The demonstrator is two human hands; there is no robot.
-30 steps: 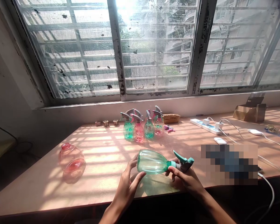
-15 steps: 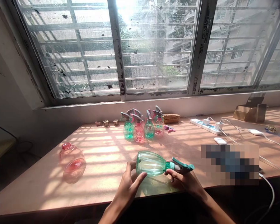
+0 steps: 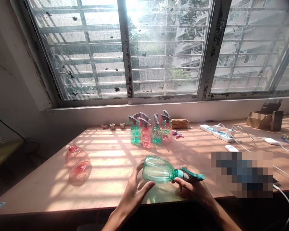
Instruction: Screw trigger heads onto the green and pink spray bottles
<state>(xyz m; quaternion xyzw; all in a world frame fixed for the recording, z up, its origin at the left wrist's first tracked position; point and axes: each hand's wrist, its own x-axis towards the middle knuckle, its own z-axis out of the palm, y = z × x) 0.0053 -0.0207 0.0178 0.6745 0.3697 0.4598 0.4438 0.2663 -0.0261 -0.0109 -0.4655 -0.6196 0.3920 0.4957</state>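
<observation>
A clear green spray bottle [image 3: 159, 169] lies on its side just above the wooden table [image 3: 106, 179], near its front edge. My left hand [image 3: 135, 191] cups the bottle's wide base with thumb and fingers around it. My right hand [image 3: 191, 189] is closed on the teal trigger head [image 3: 192, 175] at the bottle's neck. The head points to the right.
Several green and pink spray bottles [image 3: 150, 133] stand grouped at the back by the window sill. A pink bottle without a head [image 3: 77, 162] lies at the left. A power strip [image 3: 216, 132], cables, a white mouse [image 3: 231, 148] and a cardboard box [image 3: 266, 118] are at the right.
The trigger head has turned in my right hand, its spout dropping from raised to nearly level. The bottle sits slightly lower. The camera view has shifted a little.
</observation>
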